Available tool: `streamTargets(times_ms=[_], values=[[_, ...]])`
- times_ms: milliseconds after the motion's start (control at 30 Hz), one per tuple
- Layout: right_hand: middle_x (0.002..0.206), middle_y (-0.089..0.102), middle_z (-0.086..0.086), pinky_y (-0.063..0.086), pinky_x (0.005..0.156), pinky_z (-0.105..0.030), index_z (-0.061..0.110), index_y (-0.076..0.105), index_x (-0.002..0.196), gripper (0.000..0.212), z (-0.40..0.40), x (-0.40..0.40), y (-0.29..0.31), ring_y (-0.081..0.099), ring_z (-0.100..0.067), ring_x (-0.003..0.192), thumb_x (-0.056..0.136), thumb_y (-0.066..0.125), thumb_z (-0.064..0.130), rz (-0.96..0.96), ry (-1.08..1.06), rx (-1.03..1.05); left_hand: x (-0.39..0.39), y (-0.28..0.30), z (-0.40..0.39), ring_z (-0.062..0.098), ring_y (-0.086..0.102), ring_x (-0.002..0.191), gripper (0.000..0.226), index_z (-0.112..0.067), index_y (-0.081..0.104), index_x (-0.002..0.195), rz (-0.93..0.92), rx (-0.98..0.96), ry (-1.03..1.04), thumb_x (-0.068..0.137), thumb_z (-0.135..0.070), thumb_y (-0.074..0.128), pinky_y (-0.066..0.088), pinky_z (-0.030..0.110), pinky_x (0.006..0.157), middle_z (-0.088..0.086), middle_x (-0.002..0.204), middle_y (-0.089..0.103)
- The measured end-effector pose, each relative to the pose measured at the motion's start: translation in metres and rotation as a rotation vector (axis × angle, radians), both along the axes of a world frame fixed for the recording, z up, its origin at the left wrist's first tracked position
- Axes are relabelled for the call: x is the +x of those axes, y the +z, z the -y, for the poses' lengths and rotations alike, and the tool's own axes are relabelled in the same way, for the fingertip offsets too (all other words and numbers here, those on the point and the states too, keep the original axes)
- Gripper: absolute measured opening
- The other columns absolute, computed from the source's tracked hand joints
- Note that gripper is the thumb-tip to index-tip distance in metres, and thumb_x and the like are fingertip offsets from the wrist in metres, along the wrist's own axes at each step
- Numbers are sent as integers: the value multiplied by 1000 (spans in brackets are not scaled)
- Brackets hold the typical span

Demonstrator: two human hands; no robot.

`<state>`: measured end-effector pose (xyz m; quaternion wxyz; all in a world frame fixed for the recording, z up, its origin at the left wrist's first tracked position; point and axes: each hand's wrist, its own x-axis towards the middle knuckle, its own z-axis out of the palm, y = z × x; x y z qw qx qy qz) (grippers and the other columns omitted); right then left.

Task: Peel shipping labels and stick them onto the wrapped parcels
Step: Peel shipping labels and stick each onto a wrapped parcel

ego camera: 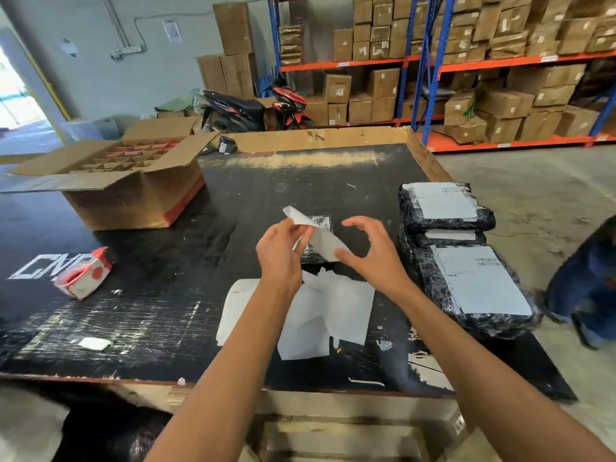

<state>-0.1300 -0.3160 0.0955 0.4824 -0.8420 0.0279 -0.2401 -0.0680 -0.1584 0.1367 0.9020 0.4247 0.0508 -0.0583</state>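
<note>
Warehouse racking stacked with brown cartons fills the back wall, and up front we have a scuffed black surface (160, 295) where all the action is. From the head view, the left hand (280, 251) pinches a white shipping label (320, 235) at its upper edge, the sheet curling out toward the right. The right hand (373, 251) hovers just beside it, fingers spread and curved in a wide grip, holding nothing that I can make out.

Directly behind the label sits a small black-wrapped parcel (320, 225), not yet labelled as far as I can tell. To the right, a stack of wrapped parcels (466, 261) already wears white labels. Loose backing sheets (326, 315) lie under the wrists.

My call: the label is being separated from its backing. To do it well, the right hand should take the free corner, keep the sticky face off the fingers, then lay one edge down on the parcel and smooth across.

Containers now: an open cardboard box (133, 195) at the left holds a divider grid with red-topped items in the cells. A tape dispenser (83, 273) rests nearby.
</note>
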Motion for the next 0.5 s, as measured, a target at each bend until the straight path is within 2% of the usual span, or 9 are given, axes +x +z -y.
streamTargets(times_ms=[67,133,233,300,367,433,500], values=[[113,57,6,45,87,-26,28,61,108,24,1,4,1,54,-9,103,88,73,27,56,-36,-164,-9,-1,13,25,69,84,12,0,63,84,18,25,-8,94,3,58,61,32,77,13,82,66],[96,61,5,48,77,-30,24,60,96,6,5,6,-3,57,-11,88,94,66,22,106,-79,-167,-17,-2,22,26,70,89,7,1,63,90,15,28,-21,94,2,58,61,31,74,16,91,68],[90,62,4,45,71,-26,25,57,90,13,16,9,-3,57,-7,85,95,63,14,104,-96,-143,-24,-8,26,29,71,93,5,-3,60,99,53,17,-51,95,-3,58,61,36,76,18,104,69],[89,64,4,44,71,-24,24,58,89,13,22,12,-2,58,-7,85,95,63,15,85,-114,-100,-23,-14,22,32,72,101,15,-6,60,107,33,-33,-73,97,-18,56,60,43,87,17,111,71],[88,64,6,42,69,-24,22,59,90,9,27,16,1,58,-8,83,96,63,17,46,-173,34,-13,-18,13,32,71,105,27,-7,61,112,-6,-71,-48,98,-29,54,58,45,93,16,114,72],[91,65,5,44,66,-23,21,59,95,4,31,25,4,59,-9,83,97,63,20,-45,-189,200,5,-24,7,30,71,104,26,-6,63,116,-19,86,-2,98,-23,54,57,41,95,16,111,72],[100,68,0,49,68,-26,21,58,101,4,31,37,4,64,-15,89,98,62,21,-145,-130,314,24,-29,4,27,70,98,24,-2,64,116,-36,298,-52,96,-13,55,56,38,95,16,109,71]])
